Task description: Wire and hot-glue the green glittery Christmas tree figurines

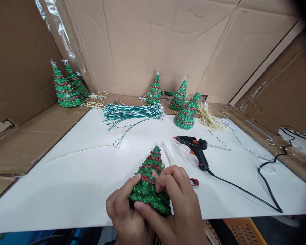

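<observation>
Close in front of me, a small green glittery Christmas tree (150, 194) with red garland leans away over the white board. My left hand (124, 207) grips its left side near the base. My right hand (180, 200) is closed on the right side, with bent fingers against the lower garland and the thumb along the bottom edge. A small pink tag and a gold ball show on the tree, and a silvery star at its tip. A clear stick (168, 153) lies just behind my right hand. Part of a red-handled tool (194, 182) sticks out beside it.
A black glue gun (193, 144) lies at right, its cord (244, 192) running over the board. Behind are a bundle of green wires (134, 113), yellow-white wires (210, 117) and several decorated trees (63, 90). Cardboard walls (153, 44) enclose the white board (66, 190).
</observation>
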Tool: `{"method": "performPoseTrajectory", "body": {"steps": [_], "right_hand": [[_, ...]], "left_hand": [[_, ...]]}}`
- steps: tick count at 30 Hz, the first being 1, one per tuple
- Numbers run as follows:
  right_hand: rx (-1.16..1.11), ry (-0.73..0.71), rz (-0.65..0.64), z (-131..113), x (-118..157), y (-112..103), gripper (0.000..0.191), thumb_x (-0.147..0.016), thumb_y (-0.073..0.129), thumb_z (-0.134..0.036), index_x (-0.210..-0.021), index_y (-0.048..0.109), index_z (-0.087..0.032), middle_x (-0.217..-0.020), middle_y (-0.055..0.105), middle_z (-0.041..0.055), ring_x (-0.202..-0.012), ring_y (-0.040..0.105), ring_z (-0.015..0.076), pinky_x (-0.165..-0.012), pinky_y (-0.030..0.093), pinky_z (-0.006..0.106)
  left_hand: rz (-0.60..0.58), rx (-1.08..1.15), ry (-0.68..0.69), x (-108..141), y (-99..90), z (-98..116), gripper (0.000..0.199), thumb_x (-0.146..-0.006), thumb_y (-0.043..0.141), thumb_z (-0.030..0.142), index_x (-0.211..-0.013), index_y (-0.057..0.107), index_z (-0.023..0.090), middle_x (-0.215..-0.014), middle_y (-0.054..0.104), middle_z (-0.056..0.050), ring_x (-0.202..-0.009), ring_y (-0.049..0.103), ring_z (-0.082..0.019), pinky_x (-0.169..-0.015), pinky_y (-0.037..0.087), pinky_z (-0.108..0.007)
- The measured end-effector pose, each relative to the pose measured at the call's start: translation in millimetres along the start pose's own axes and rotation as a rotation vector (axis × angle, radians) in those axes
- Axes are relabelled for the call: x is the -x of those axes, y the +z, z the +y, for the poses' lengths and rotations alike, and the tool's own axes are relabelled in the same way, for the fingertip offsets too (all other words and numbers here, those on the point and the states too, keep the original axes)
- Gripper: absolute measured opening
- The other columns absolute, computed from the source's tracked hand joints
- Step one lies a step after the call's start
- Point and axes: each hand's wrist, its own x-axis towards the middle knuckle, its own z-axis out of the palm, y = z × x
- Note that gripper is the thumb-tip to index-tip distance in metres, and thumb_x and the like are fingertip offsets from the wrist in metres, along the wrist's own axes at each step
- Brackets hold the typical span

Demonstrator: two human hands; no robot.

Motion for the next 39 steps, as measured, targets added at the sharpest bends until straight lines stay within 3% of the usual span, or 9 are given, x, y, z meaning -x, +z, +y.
{"method": "performPoseTrajectory", "body": {"steps": [6,12,15,20,23,27,30,34,39], "right_hand": [[-0.048,0.087,0.056,-3.2,3.6,6.7,0.025,-0.094,0.067,-0.035,-0.09,0.045,-0.024,-0.088,0.049,0.0009,-0.083,0.05,0.0214,-0.067,0.043,0.034],[-0.019,0.019,-0.02,0.2,1.5,1.2,0.028,-0.093,0.071,-0.033,-0.092,0.045,-0.024,-0.089,0.051,0.0015,-0.083,0.052,0.0208,-0.066,0.047,0.032],[-0.007,0.018,0.008,-0.8,-1.5,-0.7,0.028,-0.093,0.07,-0.035,-0.09,0.045,-0.024,-0.087,0.052,0.0013,-0.08,0.052,0.0207,-0.064,0.047,0.032],[-0.008,0.014,0.044,-3.9,-4.1,-0.8,0.026,-0.093,0.07,-0.035,-0.087,0.047,-0.023,-0.085,0.053,0.0012,-0.078,0.054,0.0203,-0.061,0.048,0.031],[-0.051,0.016,0.037,-0.7,-1.4,-3.4,0.026,-0.088,0.073,-0.028,-0.091,0.048,-0.024,-0.088,0.056,0.0011,-0.083,0.058,0.0212,-0.066,0.051,0.033],[-0.152,0.017,0.031,9.6,7.5,-7.8,0.035,-0.082,0.072,-0.019,-0.108,0.05,-0.024,-0.105,0.059,0.0046,-0.095,0.062,0.0213,-0.078,0.056,0.034],[-0.15,0.005,0.08,17.0,13.4,-9.9,0.038,-0.083,0.072,-0.019,-0.114,0.052,-0.024,-0.111,0.059,0.0062,-0.101,0.063,0.0216,-0.082,0.058,0.034],[-0.123,0.054,0.051,21.6,15.0,-12.2,0.035,-0.085,0.072,-0.018,-0.114,0.053,-0.024,-0.108,0.061,0.0052,-0.1,0.065,0.0214,-0.082,0.059,0.034],[-0.152,0.017,-0.031,22.8,14.4,-14.1,0.029,-0.087,0.073,-0.015,-0.109,0.058,-0.025,-0.106,0.064,0.0046,-0.094,0.07,0.0188,-0.078,0.062,0.03]], "left_hand": [[-0.062,0.005,-0.021,10.7,-1.9,-20.7,0.039,-0.082,0.078,0.054,-0.108,0.077,0.025,-0.089,0.082,-0.004,-0.07,0.076,-0.021,-0.06,0.063,-0.033],[-0.046,0.014,-0.065,7.7,-0.5,-9.5,0.031,-0.089,0.071,0.051,-0.106,0.075,0.025,-0.087,0.079,-0.005,-0.07,0.073,-0.021,-0.063,0.059,-0.037],[-0.047,0.038,-0.089,6.8,0.7,-6.1,0.034,-0.09,0.068,0.055,-0.106,0.074,0.026,-0.087,0.077,-0.005,-0.072,0.07,-0.023,-0.065,0.057,-0.039],[-0.029,0.023,0.058,4.0,0.3,-1.8,0.039,-0.09,0.068,0.056,-0.114,0.072,0.025,-0.085,0.076,-0.005,-0.069,0.068,-0.022,-0.061,0.054,-0.037],[0.007,-0.01,0.136,-2.3,-2.5,9.8,0.037,-0.091,0.067,0.05,-0.118,0.069,0.025,-0.095,0.075,-0.005,-0.074,0.067,-0.021,-0.066,0.052,-0.037],[-0.096,-0.131,0.227,-14.0,-10.8,26.8,0.009,-0.092,0.061,0.029,-0.097,0.068,0.025,-0.117,0.069,-0.011,-0.092,0.064,-0.025,-0.077,0.047,-0.041],[-0.13,-0.185,0.275,-20.5,-17.0,31.0,0.007,-0.092,0.057,0.019,-0.089,0.063,0.023,-0.129,0.063,-0.014,-0.104,0.06,-0.028,-0.085,0.044,-0.044],[-0.159,-0.187,0.303,-25.1,-21.5,28.2,0.007,-0.091,0.06,0.014,-0.091,0.062,0.021,-0.127,0.062,-0.013,-0.103,0.061,-0.025,-0.086,0.044,-0.041],[-0.147,-0.181,0.325,-29.1,-27.3,25.5,0.013,-0.091,0.062,0.011,-0.1,0.068,0.019,-0.124,0.068,-0.013,-0.101,0.066,-0.023,-0.085,0.048,-0.038]]}}
